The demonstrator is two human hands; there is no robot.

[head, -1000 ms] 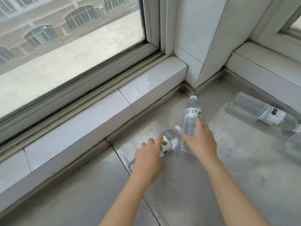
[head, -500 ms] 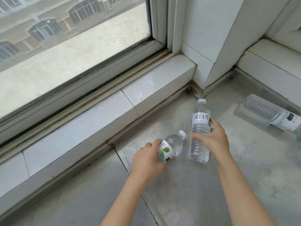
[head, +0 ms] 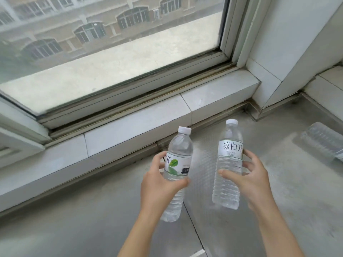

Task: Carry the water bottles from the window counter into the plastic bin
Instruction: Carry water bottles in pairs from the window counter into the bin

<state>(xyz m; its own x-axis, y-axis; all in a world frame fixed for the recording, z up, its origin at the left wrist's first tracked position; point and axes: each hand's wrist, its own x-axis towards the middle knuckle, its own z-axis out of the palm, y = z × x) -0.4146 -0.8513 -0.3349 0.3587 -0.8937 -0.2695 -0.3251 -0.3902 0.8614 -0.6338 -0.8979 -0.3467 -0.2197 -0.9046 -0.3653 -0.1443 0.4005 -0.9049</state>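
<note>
Head view: both bottles have come up off the counter (head: pixel 278 210) since a second ago. The left hand (head: pixel 157 186) wraps the leaf-label bottle (head: pixel 178 167), lying flat before, now near upright, cap up toward the window sill (head: pixel 130 130). The right hand (head: pixel 250 180) grips the upright bottle (head: pixel 229 164) mid-body. A third bottle (head: pixel 324 140) lies at the right edge; open counter lies below.
</note>
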